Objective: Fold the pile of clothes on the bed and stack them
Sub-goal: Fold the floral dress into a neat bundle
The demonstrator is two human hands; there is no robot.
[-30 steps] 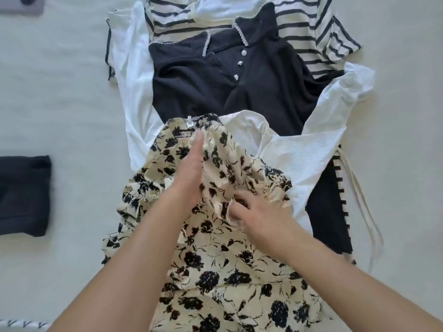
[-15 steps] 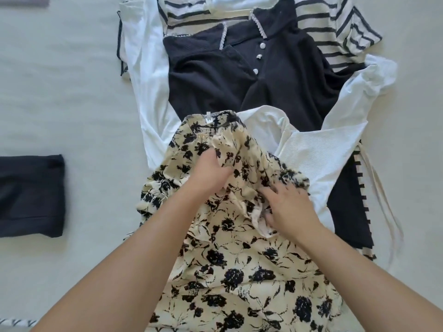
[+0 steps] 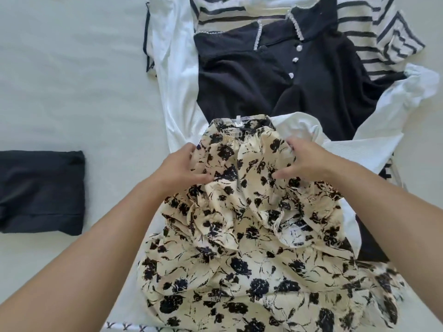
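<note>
A cream garment with black flowers [image 3: 251,248] lies crumpled on top of the pile, its gathered waistband toward the far side. My left hand [image 3: 182,168] pinches the left end of that waistband. My right hand [image 3: 304,161] grips its right end. Beyond it lie a black top with white buttons and pearl-trimmed collar [image 3: 275,80], a striped cream top [image 3: 374,32] and white garments [image 3: 177,75], all unfolded. A folded dark garment [image 3: 40,192] rests alone at the left.
The pale bed sheet [image 3: 72,80] spreads out to the left of the pile. A white cloth with dark cross marks [image 3: 124,328] shows at the bottom edge. A drawstring and striped dark fabric [image 3: 388,173] stick out at the right.
Both hands have moved apart from the bunched middle of the floral garment to the two ends of its waistband, spreading it wider. The view has shifted nearer to the pile.
</note>
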